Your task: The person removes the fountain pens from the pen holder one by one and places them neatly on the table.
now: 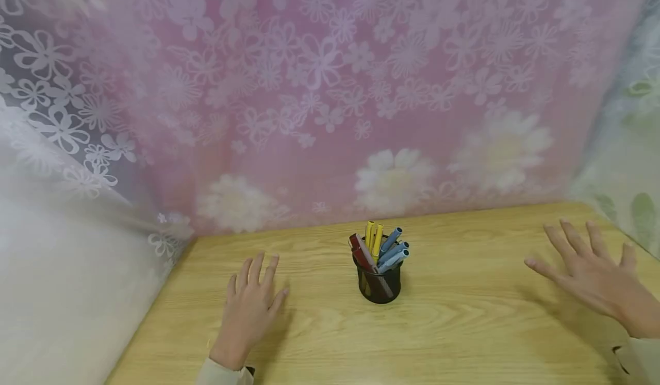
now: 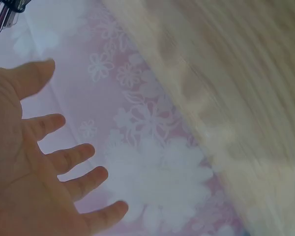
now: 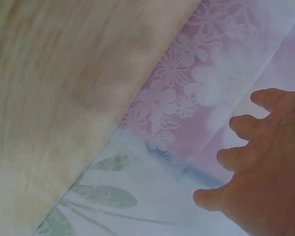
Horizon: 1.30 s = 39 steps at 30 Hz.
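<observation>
A black mesh pen holder stands upright on the wooden table, filled with several pens: yellow pens, blue pens and a dark red pen. To its left, my left hand is held with fingers spread and holds nothing. My right hand, well to the right of the holder, also has its fingers spread and grips nothing. Both palms face down. In the left wrist view, part of the pens shows at the top left corner. Only the hand, table and curtain appear in the right wrist view.
The light wooden table meets a pink curtain with white flowers along its back edge. Pale sheer cloth hangs at the left side, and a white cloth with green leaves at the right.
</observation>
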Motion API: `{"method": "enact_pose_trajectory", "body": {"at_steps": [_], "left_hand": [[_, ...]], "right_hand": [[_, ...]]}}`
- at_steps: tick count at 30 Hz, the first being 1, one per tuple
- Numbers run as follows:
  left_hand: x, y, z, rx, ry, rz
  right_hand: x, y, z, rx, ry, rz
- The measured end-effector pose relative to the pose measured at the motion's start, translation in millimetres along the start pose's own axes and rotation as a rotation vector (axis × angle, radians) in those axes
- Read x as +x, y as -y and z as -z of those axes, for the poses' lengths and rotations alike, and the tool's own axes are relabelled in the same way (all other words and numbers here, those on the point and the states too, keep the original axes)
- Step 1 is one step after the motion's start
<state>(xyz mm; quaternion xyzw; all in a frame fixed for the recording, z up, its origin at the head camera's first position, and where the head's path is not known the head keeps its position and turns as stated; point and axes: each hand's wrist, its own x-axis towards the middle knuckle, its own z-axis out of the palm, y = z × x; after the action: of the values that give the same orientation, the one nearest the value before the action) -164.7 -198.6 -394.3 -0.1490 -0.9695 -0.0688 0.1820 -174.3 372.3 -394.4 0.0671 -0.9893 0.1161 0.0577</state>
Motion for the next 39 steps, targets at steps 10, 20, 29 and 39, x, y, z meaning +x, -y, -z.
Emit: {"method": "enact_pose_trajectory", "body": {"at_steps": [10,20,29,39], "left_hand": [[19.3,-16.1,-5.9,-0.232,-0.033,-0.067],[30.2,-30.5,-14.8,-0.479,0.139,0.039],[40.4,-51.4,-28.6,-0.750,0.246,0.046],[53.6,-69.6,-43.7,-0.963,0.323,0.049]], "right_hand": [[17.8,25,12,0.220,-0.164,0.111],[28.2,49,26,0.450,-0.159,0.022],[36.4,61,25,0.658,-0.139,0.025],[42.6,77,25,0.922,-0.127,0.117]]}}
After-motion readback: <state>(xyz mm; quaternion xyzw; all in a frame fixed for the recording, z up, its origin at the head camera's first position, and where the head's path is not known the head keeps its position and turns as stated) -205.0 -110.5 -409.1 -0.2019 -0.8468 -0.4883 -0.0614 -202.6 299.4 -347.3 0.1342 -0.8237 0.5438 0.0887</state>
